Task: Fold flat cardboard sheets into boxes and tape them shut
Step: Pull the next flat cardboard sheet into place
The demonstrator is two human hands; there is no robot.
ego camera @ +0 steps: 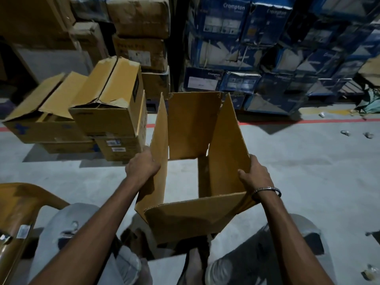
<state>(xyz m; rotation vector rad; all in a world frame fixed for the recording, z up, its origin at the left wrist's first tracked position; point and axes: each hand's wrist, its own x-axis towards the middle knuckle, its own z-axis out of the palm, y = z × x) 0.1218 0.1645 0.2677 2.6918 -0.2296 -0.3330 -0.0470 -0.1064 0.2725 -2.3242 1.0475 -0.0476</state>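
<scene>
Here both hands are holding an opened cardboard box (195,161) above the floor (298,171): left hand (143,165) gripping its left flap, right hand (255,173) grasping the right flap (nothing inside, flaps standing open).

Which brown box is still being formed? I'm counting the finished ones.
The open box held between the left hand and right hand: its flaps stand up, and the others sit stacked at left.

Tan cardboard box (191,124), blue printed cartons (242,38), red floor line (308,120)
</scene>
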